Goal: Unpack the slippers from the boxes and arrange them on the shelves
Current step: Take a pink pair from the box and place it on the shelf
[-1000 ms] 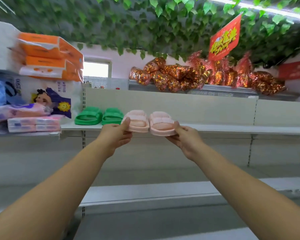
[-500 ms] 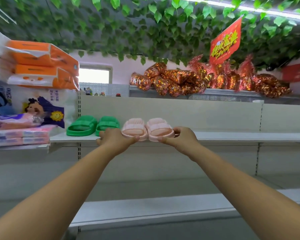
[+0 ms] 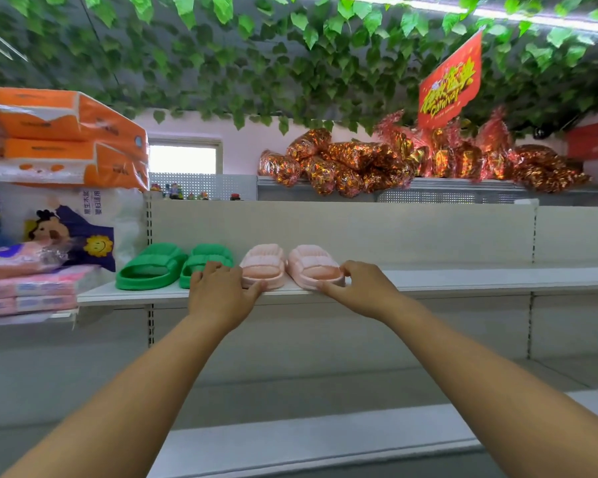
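The left hand (image 3: pixel 218 294) covers the near end of the right green slipper (image 3: pixel 206 258) and a near corner of the left pink slipper (image 3: pixel 265 267). The right hand's (image 3: pixel 366 291) fingers (image 3: pixel 351 267) hide the right pink slipper's (image 3: pixel 313 267) near right side. The tissue packs (image 3: pixel 49 132) are cut by the left edge. Tiny items (image 3: pixel 187 194) on the far ledge are too small to tell.

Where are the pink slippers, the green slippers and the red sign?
pink slippers (image 3: pixel 313 265), head view, on the strap of the right one.
green slippers (image 3: pixel 152 262), head view, on the strap of the left one.
red sign (image 3: pixel 450 81), head view, on its middle, among the yellow letters.
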`<action>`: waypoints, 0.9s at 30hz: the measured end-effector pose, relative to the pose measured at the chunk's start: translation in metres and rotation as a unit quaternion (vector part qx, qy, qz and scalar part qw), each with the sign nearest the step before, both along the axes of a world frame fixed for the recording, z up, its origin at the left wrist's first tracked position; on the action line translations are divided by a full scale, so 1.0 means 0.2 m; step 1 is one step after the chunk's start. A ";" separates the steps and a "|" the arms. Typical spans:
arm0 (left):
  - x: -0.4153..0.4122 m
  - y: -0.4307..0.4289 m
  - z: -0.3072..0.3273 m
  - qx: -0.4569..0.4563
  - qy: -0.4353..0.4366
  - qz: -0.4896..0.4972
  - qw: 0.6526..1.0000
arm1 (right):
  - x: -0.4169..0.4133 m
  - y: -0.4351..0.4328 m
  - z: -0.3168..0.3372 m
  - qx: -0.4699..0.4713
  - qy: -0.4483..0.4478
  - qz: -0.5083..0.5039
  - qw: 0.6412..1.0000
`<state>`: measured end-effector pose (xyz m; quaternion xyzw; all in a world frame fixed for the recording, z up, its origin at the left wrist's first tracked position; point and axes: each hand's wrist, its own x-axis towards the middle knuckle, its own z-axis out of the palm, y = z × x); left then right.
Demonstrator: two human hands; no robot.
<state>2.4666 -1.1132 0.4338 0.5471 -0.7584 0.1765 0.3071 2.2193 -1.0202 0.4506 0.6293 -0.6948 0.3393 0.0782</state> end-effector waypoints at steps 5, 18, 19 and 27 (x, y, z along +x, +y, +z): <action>0.02 -0.07 -0.09 -0.004 0.088 -0.047 0.995 | -0.03 -0.10 0.00 0.032 0.034 -0.004 0.999; -0.02 -0.08 -0.11 -0.005 0.018 0.024 1.000 | -0.07 -0.21 -0.05 0.060 0.053 -0.046 0.996; -0.02 -0.07 -0.10 0.000 0.015 0.023 1.000 | -0.06 -0.20 -0.05 0.060 0.055 -0.048 0.996; 0.03 -0.06 -0.07 0.021 -0.010 -0.022 0.999 | -0.01 -0.10 -0.06 0.076 0.084 -0.044 0.993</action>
